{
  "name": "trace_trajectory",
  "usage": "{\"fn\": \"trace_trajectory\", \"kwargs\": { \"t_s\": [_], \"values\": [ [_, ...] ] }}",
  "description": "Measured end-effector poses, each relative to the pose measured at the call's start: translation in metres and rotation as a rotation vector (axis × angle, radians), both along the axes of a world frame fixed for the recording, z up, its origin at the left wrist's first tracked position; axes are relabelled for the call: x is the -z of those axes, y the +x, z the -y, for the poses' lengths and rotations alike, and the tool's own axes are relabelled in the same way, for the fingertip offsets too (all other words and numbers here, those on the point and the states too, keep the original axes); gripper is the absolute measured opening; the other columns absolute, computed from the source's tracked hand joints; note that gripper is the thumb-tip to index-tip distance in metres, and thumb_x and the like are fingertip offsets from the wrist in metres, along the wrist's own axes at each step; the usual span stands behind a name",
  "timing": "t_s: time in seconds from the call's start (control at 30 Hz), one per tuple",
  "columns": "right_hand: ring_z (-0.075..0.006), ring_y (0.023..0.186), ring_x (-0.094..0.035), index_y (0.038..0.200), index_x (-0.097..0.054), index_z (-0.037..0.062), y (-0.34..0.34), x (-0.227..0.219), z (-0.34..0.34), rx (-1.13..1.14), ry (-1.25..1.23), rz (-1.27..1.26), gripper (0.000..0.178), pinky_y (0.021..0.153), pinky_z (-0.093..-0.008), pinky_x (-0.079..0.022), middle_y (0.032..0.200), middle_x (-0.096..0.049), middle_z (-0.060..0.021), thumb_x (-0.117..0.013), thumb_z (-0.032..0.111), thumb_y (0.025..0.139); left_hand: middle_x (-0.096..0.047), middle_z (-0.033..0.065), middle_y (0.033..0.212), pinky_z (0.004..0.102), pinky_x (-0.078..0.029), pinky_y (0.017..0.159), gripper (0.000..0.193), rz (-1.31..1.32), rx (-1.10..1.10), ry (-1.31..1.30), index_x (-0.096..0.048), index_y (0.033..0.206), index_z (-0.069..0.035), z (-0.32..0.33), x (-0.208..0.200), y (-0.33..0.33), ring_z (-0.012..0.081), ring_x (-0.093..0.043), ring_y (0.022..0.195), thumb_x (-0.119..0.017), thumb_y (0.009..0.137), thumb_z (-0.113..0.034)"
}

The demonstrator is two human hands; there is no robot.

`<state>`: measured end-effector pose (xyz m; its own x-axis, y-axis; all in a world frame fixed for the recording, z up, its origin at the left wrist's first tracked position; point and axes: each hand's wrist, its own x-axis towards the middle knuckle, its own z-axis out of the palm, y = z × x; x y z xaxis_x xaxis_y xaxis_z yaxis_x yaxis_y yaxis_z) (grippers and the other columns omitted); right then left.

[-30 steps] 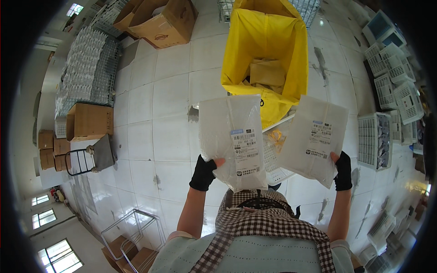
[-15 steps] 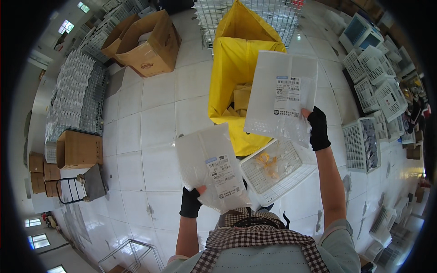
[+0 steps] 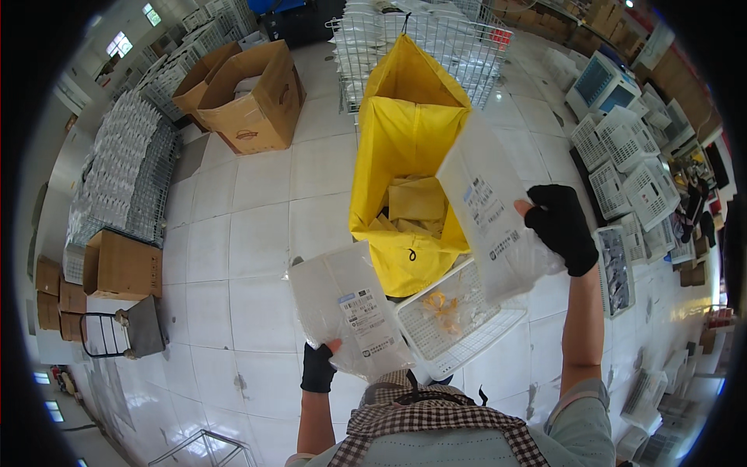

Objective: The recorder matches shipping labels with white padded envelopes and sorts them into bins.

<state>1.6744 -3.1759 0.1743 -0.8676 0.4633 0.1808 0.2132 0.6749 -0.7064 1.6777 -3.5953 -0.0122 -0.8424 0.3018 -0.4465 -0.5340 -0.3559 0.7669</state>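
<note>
Each hand wears a black fingerless glove and grips one flat, clear-wrapped package with a printed label. My left hand (image 3: 318, 367) pinches the lower left edge of one package (image 3: 331, 292), thumb on top. My right hand (image 3: 562, 229) is closed on the right edge of the other package (image 3: 475, 171), which is raised and tilted, seen at a slant. Just beyond the packages stands an open yellow bag (image 3: 371, 156) with several tan packets (image 3: 416, 199) inside. Beneath them sits a white plastic basket (image 3: 467, 349), partly covered, holding yellow-orange bands (image 3: 441, 305) and clear plastic.
Behind the yellow bag is a wire cage (image 3: 342, 78) packed with wrapped packages. Cardboard boxes (image 3: 249, 117) and a stacked wire cage (image 3: 159, 167) stand to the left, near a hand cart (image 3: 144, 327). White crates (image 3: 622, 136) line the right side.
The right package has tilted from nearly face-on to a slant, and my right hand has turned with it. My view has shifted, showing more of the far end. Both packages stay gripped.
</note>
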Motion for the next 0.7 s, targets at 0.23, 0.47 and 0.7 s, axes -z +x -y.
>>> {"fn": "trace_trajectory", "kwargs": {
  "t_s": [0.23, 0.47, 0.7],
  "values": [
    [-0.0095, 0.057, -0.052, 0.084, -0.062, -0.0038, 0.024, -0.013, -0.012, -0.058, 0.034, 0.122, 0.028, 0.055, -0.0253, -0.042, 0.062, -0.056, -0.0053, -0.072, 0.018, 0.07, -0.049, 0.0157, 0.117, 0.0417, -0.045, 0.088, 0.065, 0.032, 0.035, 0.019, -0.036, 0.126, 0.0, 0.0, 0.011, 0.005, 0.0309, -0.05, 0.106, -0.061, 0.066, -0.001],
    [-0.0061, 0.054, -0.046, 0.085, -0.064, -0.003, 0.097, -0.027, -0.032, 0.106, 0.004, -0.221, 0.026, 0.049, -0.023, -0.036, 0.063, -0.055, -0.0001, -0.071, 0.016, 0.069, -0.057, 0.0106, 0.106, 0.0353, -0.045, 0.085, 0.05, -0.045, -0.017, 0.014, -0.047, 0.117, 0.001, 0.006, 0.001, 0.003, 0.0237, -0.055, 0.097, -0.06, 0.069, 0.001],
    [-0.0128, 0.055, -0.048, 0.093, -0.058, -0.0023, 0.199, 0.011, -0.068, 0.474, -0.09, -1.028, 0.034, 0.055, -0.0244, -0.039, 0.07, -0.056, -0.0046, -0.066, 0.023, 0.073, -0.044, 0.0147, 0.122, 0.0433, -0.038, 0.094, 0.068, -0.097, 0.214, 0.116, -0.029, 0.132, -0.004, -0.008, 0.028, -0.032, 0.0292, -0.045, 0.111, -0.057, 0.07, 0.001]
  ]
}}
